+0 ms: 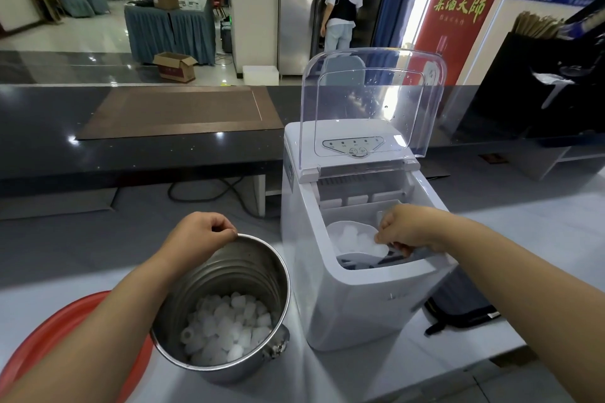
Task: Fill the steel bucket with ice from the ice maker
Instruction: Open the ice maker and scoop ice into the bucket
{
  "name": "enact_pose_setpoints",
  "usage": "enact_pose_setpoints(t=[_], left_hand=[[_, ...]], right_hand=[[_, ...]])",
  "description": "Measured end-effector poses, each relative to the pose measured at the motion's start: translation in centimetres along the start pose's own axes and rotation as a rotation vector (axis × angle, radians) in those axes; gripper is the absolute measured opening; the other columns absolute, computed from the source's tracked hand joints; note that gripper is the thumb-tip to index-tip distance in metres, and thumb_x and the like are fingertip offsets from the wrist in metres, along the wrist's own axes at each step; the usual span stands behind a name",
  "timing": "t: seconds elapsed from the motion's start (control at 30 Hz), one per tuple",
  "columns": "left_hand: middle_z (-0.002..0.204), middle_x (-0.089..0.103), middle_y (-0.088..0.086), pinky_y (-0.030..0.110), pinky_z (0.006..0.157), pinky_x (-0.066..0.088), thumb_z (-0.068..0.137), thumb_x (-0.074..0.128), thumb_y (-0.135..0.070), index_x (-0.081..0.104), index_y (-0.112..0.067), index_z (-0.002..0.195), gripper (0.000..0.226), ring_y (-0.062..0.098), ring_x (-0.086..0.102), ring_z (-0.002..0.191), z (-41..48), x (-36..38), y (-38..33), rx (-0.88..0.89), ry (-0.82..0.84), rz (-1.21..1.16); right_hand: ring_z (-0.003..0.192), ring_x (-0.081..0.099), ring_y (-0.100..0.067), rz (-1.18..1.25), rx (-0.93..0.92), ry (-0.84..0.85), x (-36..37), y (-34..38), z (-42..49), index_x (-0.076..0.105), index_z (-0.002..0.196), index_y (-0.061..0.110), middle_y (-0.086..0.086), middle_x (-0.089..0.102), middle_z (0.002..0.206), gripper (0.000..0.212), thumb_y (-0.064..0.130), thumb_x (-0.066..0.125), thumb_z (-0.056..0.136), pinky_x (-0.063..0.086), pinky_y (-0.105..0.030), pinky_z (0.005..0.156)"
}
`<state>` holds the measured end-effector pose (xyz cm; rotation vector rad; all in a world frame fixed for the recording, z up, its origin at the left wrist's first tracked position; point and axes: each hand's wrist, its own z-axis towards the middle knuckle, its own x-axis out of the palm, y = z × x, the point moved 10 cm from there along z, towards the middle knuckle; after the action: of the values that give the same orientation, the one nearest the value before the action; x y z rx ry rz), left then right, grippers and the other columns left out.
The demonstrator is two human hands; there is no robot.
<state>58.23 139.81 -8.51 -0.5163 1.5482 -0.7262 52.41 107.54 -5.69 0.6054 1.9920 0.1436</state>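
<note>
A steel bucket stands on the white counter, left of the ice maker, with a layer of ice pieces in its bottom. My left hand grips the bucket's far left rim. The white ice maker has its clear lid raised upright. My right hand reaches into the ice maker's bin and holds a clear plastic scoop loaded with ice, level inside the bin.
A red round tray lies at the lower left, partly under my arm. A dark raised bar counter with a brown mat runs behind. A black bag sits right of the machine. A person stands far back by a steel refrigerator.
</note>
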Motion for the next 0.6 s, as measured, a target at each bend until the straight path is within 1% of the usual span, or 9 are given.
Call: enact_pose_setpoints(t=[0.1,0.2,0.27,0.37,0.43,0.5,0.6], left_hand=[[0.067,0.067,-0.002,0.027,0.062,0.044,0.082,0.066,-0.018,0.068,-0.026,0.066,0.018,0.013,0.058,0.064,0.0,0.0,0.0,0.003,0.002,0.003],[0.069,0.068,-0.002,0.027,0.064,0.045,0.082,0.066,-0.016,0.068,-0.024,0.066,0.018,0.016,0.061,0.068,0.0,0.0,0.0,0.004,0.01,-0.014],[0.07,0.069,-0.001,0.03,0.066,0.047,0.082,0.066,-0.017,0.069,-0.024,0.066,0.018,0.019,0.064,0.072,0.0,0.0,0.0,0.008,0.009,-0.016],[0.071,0.069,-0.003,0.03,0.067,0.048,0.083,0.066,-0.017,0.069,-0.024,0.067,0.017,0.018,0.064,0.073,0.0,-0.1,-0.1,0.012,0.017,-0.012],[0.07,0.067,-0.006,0.026,0.064,0.045,0.084,0.065,-0.017,0.067,-0.025,0.067,0.019,0.013,0.061,0.071,-0.1,-0.1,-0.2,0.02,0.033,-0.016],[0.072,0.067,-0.007,0.024,0.064,0.044,0.084,0.065,-0.017,0.067,-0.025,0.067,0.019,0.011,0.06,0.072,-0.1,-0.1,-0.2,0.023,0.044,-0.033],[0.077,0.07,0.001,0.024,0.065,0.045,0.083,0.066,-0.017,0.07,-0.021,0.071,0.013,0.013,0.06,0.072,-0.1,-0.1,0.1,-0.007,0.07,-0.088]], right_hand=[[0.048,0.047,-0.019,0.044,0.027,-0.032,-0.7,-0.4,-0.8,0.055,0.06,0.008,-0.007,0.054,0.054,0.028,0.014,0.06,0.087,0.048,-0.029,0.06],[0.045,0.043,-0.019,0.064,0.029,-0.07,-1.7,-0.2,-1.8,0.052,0.054,0.009,-0.007,0.051,0.053,0.034,0.013,0.059,0.087,0.046,-0.027,0.057],[0.043,0.041,-0.018,0.066,0.026,-0.096,-2.3,0.0,-2.5,0.051,0.054,0.009,-0.007,0.049,0.053,0.035,0.013,0.059,0.087,0.044,-0.025,0.054],[0.04,0.037,-0.013,0.108,0.027,-0.119,-3.2,0.5,-3.8,0.058,0.061,0.005,-0.004,0.049,0.049,0.028,0.012,0.059,0.087,0.036,-0.021,0.044],[0.04,0.037,-0.011,0.14,0.031,-0.141,-3.9,1.1,-4.7,0.066,0.075,-0.002,-0.004,0.052,0.053,0.02,0.012,0.06,0.088,0.033,-0.02,0.04],[0.041,0.037,-0.01,0.171,0.021,-0.164,-4.6,2.1,-5.6,0.069,0.085,-0.006,-0.005,0.056,0.057,0.02,0.013,0.061,0.088,0.032,-0.019,0.04],[0.046,0.042,-0.012,0.198,-0.015,-0.185,-4.7,4.4,-6.8,0.071,0.081,-0.001,-0.005,0.061,0.059,0.021,0.017,0.063,0.088,0.036,-0.022,0.046]])
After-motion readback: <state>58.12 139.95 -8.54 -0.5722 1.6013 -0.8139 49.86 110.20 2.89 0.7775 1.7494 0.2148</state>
